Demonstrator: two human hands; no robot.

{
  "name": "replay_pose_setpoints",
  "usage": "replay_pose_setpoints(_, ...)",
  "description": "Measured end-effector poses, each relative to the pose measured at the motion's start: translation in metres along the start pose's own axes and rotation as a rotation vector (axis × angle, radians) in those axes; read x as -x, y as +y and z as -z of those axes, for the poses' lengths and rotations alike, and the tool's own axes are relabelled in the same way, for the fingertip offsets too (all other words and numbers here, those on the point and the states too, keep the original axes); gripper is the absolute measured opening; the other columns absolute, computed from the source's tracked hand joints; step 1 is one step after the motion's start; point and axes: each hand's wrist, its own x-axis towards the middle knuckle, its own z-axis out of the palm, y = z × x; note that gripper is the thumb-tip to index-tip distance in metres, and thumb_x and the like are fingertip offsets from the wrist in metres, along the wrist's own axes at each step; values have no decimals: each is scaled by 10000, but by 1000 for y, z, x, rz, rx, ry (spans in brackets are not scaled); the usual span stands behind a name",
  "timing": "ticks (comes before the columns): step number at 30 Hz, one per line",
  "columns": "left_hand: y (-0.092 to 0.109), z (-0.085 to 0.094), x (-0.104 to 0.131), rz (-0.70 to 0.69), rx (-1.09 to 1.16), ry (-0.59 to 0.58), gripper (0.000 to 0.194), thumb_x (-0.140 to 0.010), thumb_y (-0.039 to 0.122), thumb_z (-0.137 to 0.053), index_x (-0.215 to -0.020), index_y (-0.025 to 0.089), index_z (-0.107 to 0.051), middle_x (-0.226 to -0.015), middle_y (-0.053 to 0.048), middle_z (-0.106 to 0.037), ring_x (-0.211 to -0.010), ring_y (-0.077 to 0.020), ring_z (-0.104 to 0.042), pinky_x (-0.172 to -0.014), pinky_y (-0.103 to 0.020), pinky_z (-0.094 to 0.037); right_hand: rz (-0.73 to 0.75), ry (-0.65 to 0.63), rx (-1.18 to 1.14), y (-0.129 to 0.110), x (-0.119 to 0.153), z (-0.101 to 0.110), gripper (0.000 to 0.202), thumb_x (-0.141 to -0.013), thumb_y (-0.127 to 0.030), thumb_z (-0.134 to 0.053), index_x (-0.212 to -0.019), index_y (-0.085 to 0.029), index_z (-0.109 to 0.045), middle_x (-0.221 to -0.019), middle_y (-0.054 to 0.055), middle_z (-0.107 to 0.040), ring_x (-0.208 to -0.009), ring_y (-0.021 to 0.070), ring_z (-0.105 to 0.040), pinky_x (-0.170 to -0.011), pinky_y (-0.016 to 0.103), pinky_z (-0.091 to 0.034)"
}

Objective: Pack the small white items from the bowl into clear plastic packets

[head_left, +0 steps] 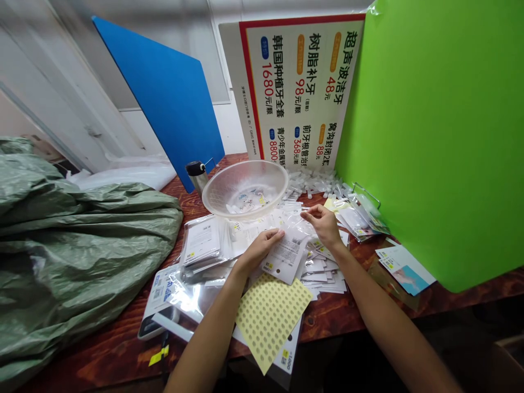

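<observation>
Your left hand (262,245) grips the left edge of a clear plastic packet with a white printed card inside (286,254), fingers curled over its top and thumb beneath. Your right hand (325,224) pinches the packet's upper right corner, fingertips drawn close together. The packet hangs tilted just above the dark red wooden bench (339,314), over a loose spread of similar white card packets (323,270).

Just below your left hand, a pale yellow sheet of small round stickers (268,316) lies at the near edge of the bench, partly over a white printed sheet (286,357). To the left sits a stack of packets in clear wrap (202,245). Behind the packet stands a clear plastic bowl (245,188) with a few small pieces in its bottom. A heap of small white plastic parts (315,183) lies to the right of the bowl, against a white sign board with red border and printed characters (295,87).

A bright green panel (438,136) walls off the right side, and a blue panel (167,98) leans at the back left, with a small metal bottle with a black cap (197,174) at its foot. A crumpled green woven sack (77,245) fills the left of the bench. More printed cards (405,267) lie beneath the green panel.
</observation>
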Motion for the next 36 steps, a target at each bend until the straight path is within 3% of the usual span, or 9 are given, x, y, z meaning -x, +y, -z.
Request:
replay_pose_setpoints(9,1,-1,0,-28,-60,-51,506,-762,613,-739,-928,136,-703,-862,-60,-693,-801,-220,-624,-705,-284,-478,186,-229,224,-7,15,-15,353,-870,-567,-659,-737,-246,-721,-774,41,-738,-762,229,-650,-762,362,-482)
replay_pose_setpoints(13,1,2,-2,-67,-57,35,491,-775,578,-737,-977,131,-716,-925,-72,-714,-857,-229,-633,-742,-288,-473,235,-163,263,-9,2,6,409,-985,-545,-466,-904,-244,-732,-963,71,-754,-908,245,-667,-825,368,-481)
replay_pose_setpoints(15,0,4,-3,-75,-40,67,494,-784,572,-730,-1008,132,-720,-968,-80,-723,-881,-233,-639,-754,-293,-476,220,-110,443,-10,-6,24,434,-981,-564,-454,-871,-228,-706,-898,82,-737,-847,248,-662,-765,356,-473)
replay_pose_setpoints(19,-2,6,-5,-86,-2,126,527,-772,592,-730,-1039,138,-712,-987,-88,-734,-905,-246,-650,-770,-306,-483,88,-228,1020,-8,-10,49,369,-901,-566,-578,-837,-216,-677,-814,94,-711,-780,270,-656,-685,347,-430)
replay_pose_setpoints(24,-3,8,-6,-91,82,184,499,-761,566,-742,-1016,140,-693,-958,-79,-735,-892,-240,-655,-779,-307,-480,-246,-272,1328,8,-3,60,230,-850,-181,-572,-1060,-155,-660,-1095,212,-695,-900,314,-686,-707,362,-447)
replay_pose_setpoints(26,-4,8,-7,-95,90,198,479,-754,553,-751,-985,138,-691,-932,-74,-729,-872,-234,-650,-768,-304,-477,-255,-294,1276,13,-3,62,316,-812,-66,-517,-1084,-150,-654,-1083,213,-699,-929,315,-686,-736,366,-457)
replay_pose_setpoints(28,-5,8,-8,-91,82,210,468,-751,550,-755,-962,137,-686,-902,-66,-720,-844,-223,-641,-752,-298,-472,-148,-266,1106,13,-6,60,378,-810,-44,-493,-1138,-160,-638,-1092,192,-703,-981,308,-676,-793,378,-471)
replay_pose_setpoints(33,-5,8,-7,-79,47,196,480,-760,568,-746,-968,140,-679,-868,-50,-699,-797,-206,-626,-725,-292,-469,100,-160,323,-4,-6,33,260,-877,-333,-646,-1108,-213,-652,-1034,94,-717,-927,250,-664,-804,378,-531)
replay_pose_setpoints(36,-3,7,-5,-64,-2,124,491,-761,571,-747,-974,131,-701,-873,-54,-700,-783,-203,-620,-711,-284,-460,149,-155,98,-12,-1,18,268,-834,-471,-727,-926,-219,-737,-1003,83,-700,-864,228,-647,-711,352,-540)
